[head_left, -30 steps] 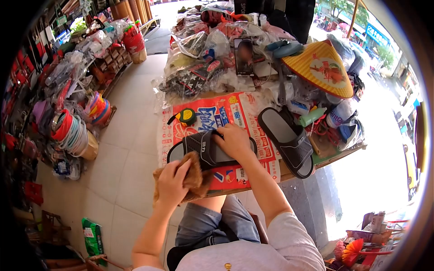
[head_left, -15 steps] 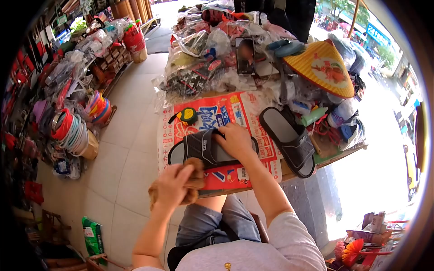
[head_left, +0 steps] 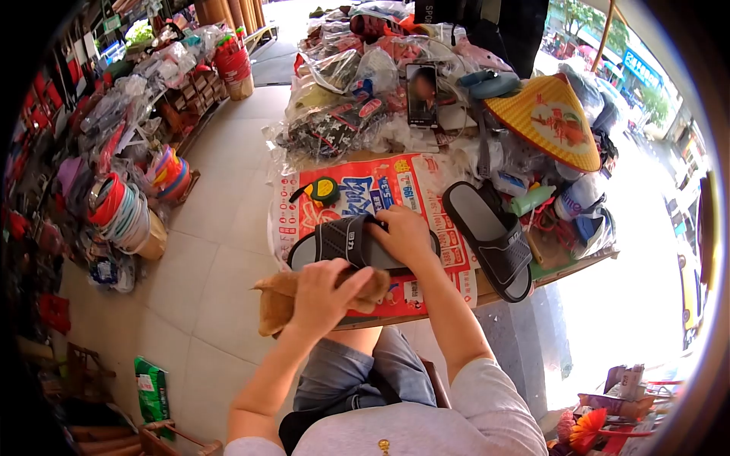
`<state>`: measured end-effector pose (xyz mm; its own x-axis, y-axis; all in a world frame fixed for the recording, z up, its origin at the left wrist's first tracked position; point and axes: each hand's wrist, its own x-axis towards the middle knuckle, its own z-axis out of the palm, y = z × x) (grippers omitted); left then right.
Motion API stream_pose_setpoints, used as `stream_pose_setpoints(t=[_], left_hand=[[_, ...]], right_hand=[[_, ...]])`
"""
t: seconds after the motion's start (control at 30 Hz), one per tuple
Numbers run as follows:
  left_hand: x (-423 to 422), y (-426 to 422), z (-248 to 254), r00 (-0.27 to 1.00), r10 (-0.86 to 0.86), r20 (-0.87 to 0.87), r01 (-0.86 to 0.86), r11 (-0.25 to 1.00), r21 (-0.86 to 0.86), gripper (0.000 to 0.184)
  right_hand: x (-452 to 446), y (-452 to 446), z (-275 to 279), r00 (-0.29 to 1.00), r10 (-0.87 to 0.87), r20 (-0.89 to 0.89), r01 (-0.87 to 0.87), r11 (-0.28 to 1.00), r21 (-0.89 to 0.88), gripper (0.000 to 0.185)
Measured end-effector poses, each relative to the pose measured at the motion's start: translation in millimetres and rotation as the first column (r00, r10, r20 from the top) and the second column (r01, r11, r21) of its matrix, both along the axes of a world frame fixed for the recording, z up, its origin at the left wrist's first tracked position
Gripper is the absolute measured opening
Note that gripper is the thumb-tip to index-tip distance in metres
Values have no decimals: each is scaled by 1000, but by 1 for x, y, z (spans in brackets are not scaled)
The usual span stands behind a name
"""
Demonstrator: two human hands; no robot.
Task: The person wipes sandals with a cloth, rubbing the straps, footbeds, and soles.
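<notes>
A dark slide sandal (head_left: 346, 237) lies sideways on a red printed sheet (head_left: 308, 220) at the table's near edge. My right hand (head_left: 404, 237) grips it, with fingers reaching over the strap's edge onto the footbed. Bunched in my left hand (head_left: 323, 296) is a brown cloth (head_left: 277, 300), held against the sandal's near side; whether it touches the strap is hidden. To the right of my right hand rests the matching slide sandal (head_left: 487, 239), toe toward me. A yellow and black tape measure (head_left: 323, 190) sits just beyond the held sandal.
Plastic-wrapped goods (head_left: 334, 114) pile up at the back, with a phone (head_left: 422, 95) propped upright there. A yellow conical hat (head_left: 551, 121) and a green bottle (head_left: 532, 200) are at the right. Buckets (head_left: 125, 213) stand on the floor to the left.
My left hand has moved right and slightly up with the cloth, which now spreads wider along the sandal's near side. My right hand keeps its grip on the sandal.
</notes>
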<state>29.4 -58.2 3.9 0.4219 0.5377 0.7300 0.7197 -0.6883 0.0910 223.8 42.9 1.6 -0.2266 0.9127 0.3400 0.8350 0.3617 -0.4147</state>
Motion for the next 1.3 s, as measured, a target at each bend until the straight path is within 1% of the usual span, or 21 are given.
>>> stream_pose_setpoints(t=[0.13, 0.2, 0.27, 0.33, 0.37, 0.47, 0.5, 0.53, 0.57, 0.6, 0.63, 0.67, 0.7, 0.8, 0.93, 1.0, 1.1, 1.17, 1.2, 1.27, 1.3], left_hand=[[-64, -5, -14, 981, 188, 42, -174, 957, -233, 55], [-95, -6, -11, 926, 344, 153, -255, 873, -416, 57], [-127, -9, -11, 827, 404, 392, -199, 861, -467, 54], [-124, -13, 21, 681, 292, 671, -151, 954, -261, 57], [-118, -17, 41, 681, 293, 671, -149, 953, -265, 57], [-77, -21, 77, 580, 53, 813, -35, 999, -40, 67], [-52, -17, 80, 532, -33, 846, 24, 999, 24, 68], [-26, -9, 75, 403, -162, 901, 147, 983, 111, 68], [-8, -3, 65, 411, -213, 887, 208, 969, 136, 65], [5, 8, 54, 516, -265, 815, 244, 957, 157, 57], [11, 13, 46, 746, -185, 640, 201, 978, 49, 53], [17, 17, 36, 914, -61, 402, 99, 992, -75, 65], [21, 16, 27, 979, 32, 202, -8, 993, -119, 73], [21, -1, 2, 994, -31, 104, 47, 986, -157, 78], [-10, -9, -2, 1000, 18, 9, -16, 987, -159, 63], [-29, -8, -7, 997, 28, 67, -16, 986, -165, 62], [-57, -9, -7, 981, 173, 93, -135, 937, -324, 57], [-71, -6, -9, 913, 294, 282, -140, 877, -460, 60], [-68, -6, -5, 914, 293, 281, -141, 877, -459, 60], [-54, -6, 3, 815, 363, 451, -134, 876, -464, 63], [-43, -7, 5, 794, 293, 533, -87, 922, -378, 65]], right_hand=[[2, -1, 0, 999, 8, -44, -8, 1000, 8, 31], [1, 0, -2, 999, 9, -53, -8, 1000, 15, 31], [1, 1, -4, 997, 7, -72, -5, 1000, 27, 30], [1, -1, 1, 998, 4, -59, -4, 1000, 5, 30], [0, -2, 4, 999, 10, -39, -10, 1000, -6, 30], [0, 0, -1, 997, 5, -74, -3, 1000, 27, 30], [-1, 0, 0, 998, 8, -69, -6, 999, 31, 30], [-1, -1, 1, 998, 4, -62, -3, 1000, 17, 30], [0, -2, 2, 998, 0, -55, 0, 1000, 1, 30], [1, 0, 1, 999, 1, -50, -1, 1000, 2, 30], [4, 3, -2, 999, 17, -32, -17, 1000, 1, 30], [6, 5, -5, 999, 33, -14, -33, 999, -3, 30], [7, 6, -7, 999, 35, -9, -35, 999, -3, 30], [5, 9, -9, 999, 48, -19, -48, 999, 7, 29], [2, 3, -3, 1000, 15, -21, -15, 1000, -8, 28], [3, 2, -4, 999, 23, -44, -23, 1000, 9, 28], [3, 1, -5, 998, 28, -57, -24, 998, 59, 29], [3, 2, -6, 998, 32, -47, -29, 998, 62, 29], [3, 1, -5, 998, 32, -48, -29, 998, 63, 29], [2, 0, -4, 997, 35, -62, -31, 997, 71, 29], [2, 0, -4, 997, 37, -60, -32, 997, 72, 29]])
